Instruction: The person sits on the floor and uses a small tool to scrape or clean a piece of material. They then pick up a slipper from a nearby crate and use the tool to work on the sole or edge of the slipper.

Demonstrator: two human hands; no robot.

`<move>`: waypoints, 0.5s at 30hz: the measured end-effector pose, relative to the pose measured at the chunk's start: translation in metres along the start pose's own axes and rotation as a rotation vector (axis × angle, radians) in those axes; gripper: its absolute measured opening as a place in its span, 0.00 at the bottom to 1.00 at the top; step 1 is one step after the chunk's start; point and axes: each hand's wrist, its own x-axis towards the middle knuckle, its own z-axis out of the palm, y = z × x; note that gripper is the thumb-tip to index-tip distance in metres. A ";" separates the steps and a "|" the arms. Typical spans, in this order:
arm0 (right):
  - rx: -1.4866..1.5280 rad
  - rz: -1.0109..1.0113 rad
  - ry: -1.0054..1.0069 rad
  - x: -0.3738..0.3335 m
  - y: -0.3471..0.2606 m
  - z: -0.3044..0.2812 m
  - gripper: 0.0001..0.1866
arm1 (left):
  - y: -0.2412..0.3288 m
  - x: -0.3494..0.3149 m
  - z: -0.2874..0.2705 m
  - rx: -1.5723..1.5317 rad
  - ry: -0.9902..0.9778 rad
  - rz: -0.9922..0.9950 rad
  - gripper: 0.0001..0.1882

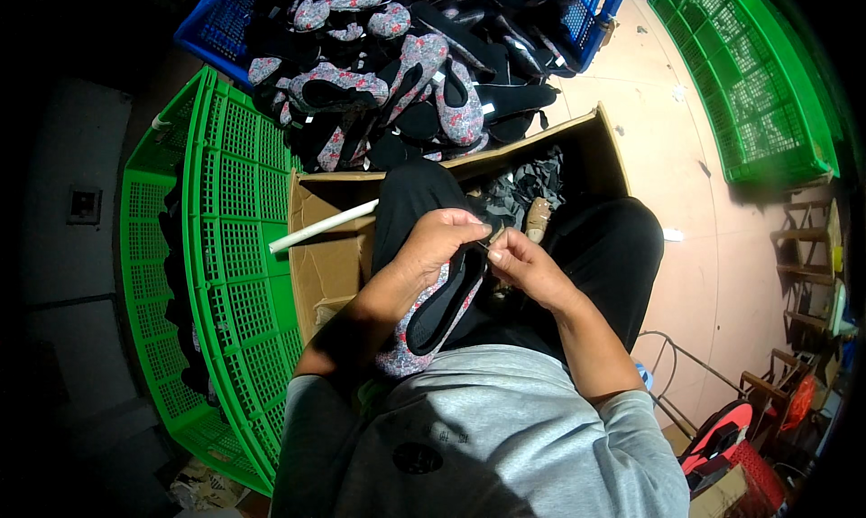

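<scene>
A grey slip-on shoe with a red floral pattern and dark lining (410, 345) lies slanted across my lap, its rounded end toward my belly. My left hand (439, 245) is closed over the far end of the shoe, thumb and fingers pinched together. Close against its fingertips, my right hand (530, 267) is closed in a pinch too. Something thin and dark shows between the two sets of fingertips, too small to name. Just beyond my right hand a tan, wrapped roll-like object (538, 218) stands by dark grey scraps (532, 182).
A cardboard box (329, 263) surrounds my knees, with a white tube (323, 226) across its left side. Ahead, a blue crate (216, 26) overflows with floral and black shoes (460, 112). Green crates (239, 238) stand left, another green crate (740, 85) far right. Wooden racks (807, 256) line the right.
</scene>
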 end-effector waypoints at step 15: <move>-0.008 0.024 -0.011 0.001 0.003 -0.005 0.09 | -0.002 0.002 -0.001 0.020 0.005 0.011 0.04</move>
